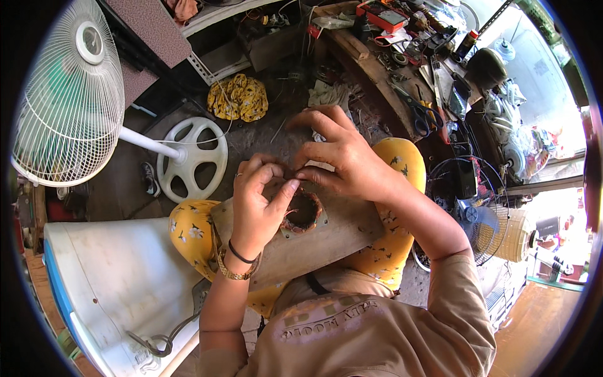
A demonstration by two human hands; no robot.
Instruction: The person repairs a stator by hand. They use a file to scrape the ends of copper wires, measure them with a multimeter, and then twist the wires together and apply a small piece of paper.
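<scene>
A ring-shaped motor stator with copper windings (304, 227) rests on a wooden board (339, 235) that lies across my lap. Just above its far rim, my left hand (259, 196) has thumb and forefinger pinched together. Against those fingertips come the thumb and forefinger of my right hand (342, 157), also in a pinch, while its other fingers arch above. Whatever sits between the fingertips is too small and too covered to make out. A thin reddish wire end (291, 211) sticks up from the windings beside my left thumb.
A white stand fan (182, 157) stands at the left, near a large white box (119, 270). At the far right, a cluttered workbench (377, 69) carries scissors (419, 116), a red multimeter (383, 16) and loose tools. Yellow flowered cloth (237, 98) lies on the floor ahead.
</scene>
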